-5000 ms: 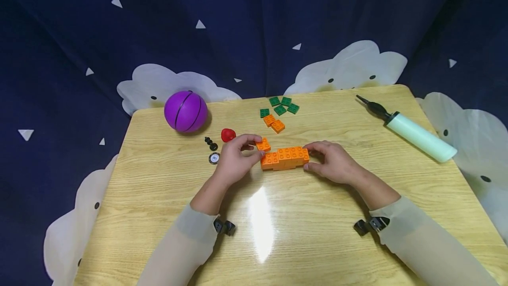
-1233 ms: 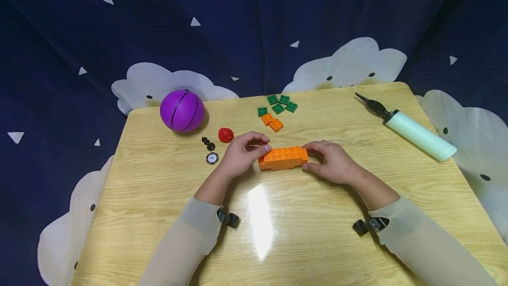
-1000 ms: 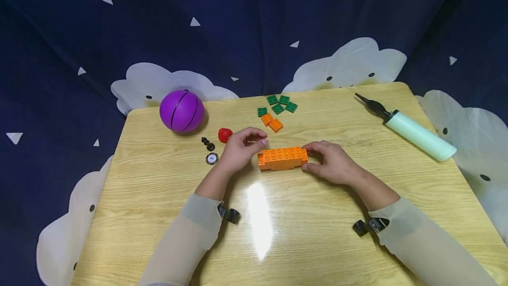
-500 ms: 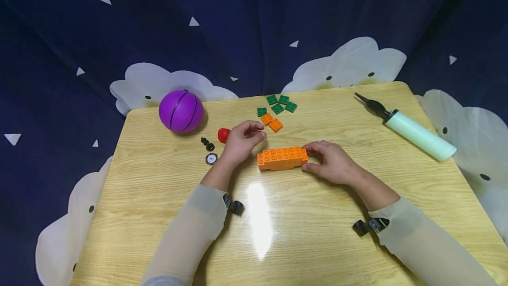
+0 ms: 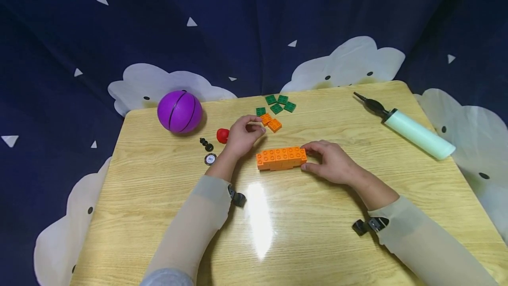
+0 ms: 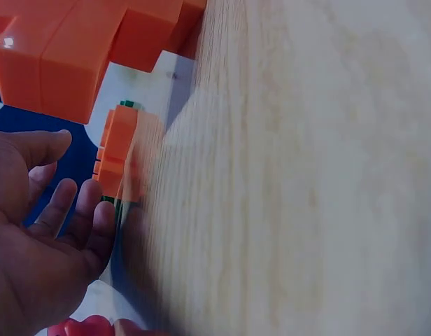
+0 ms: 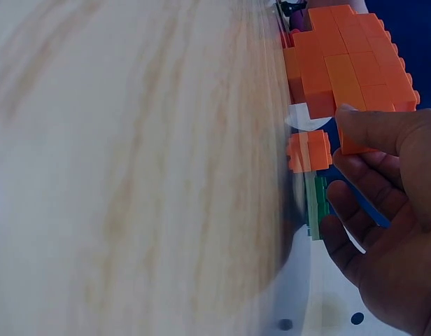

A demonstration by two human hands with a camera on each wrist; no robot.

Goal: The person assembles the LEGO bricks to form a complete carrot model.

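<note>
From the left I see a purple ball (image 5: 180, 111) on the tabletop (image 5: 158, 197), then a red piece (image 5: 222, 135). My left hand (image 5: 242, 133) hovers with loose, empty fingers, its grip open, just beside two loose orange bricks (image 5: 271, 122) near the green plates (image 5: 278, 104). The orange block row (image 5: 281, 158) lies mid-tabletop; my right hand (image 5: 331, 162) grips its right end. Far right lies a pump (image 5: 414, 132).

Ball (image 5: 180, 111) far left, loose bricks (image 5: 276, 109) behind brick row (image 5: 281, 158), pump (image 5: 412, 129) right.
</note>
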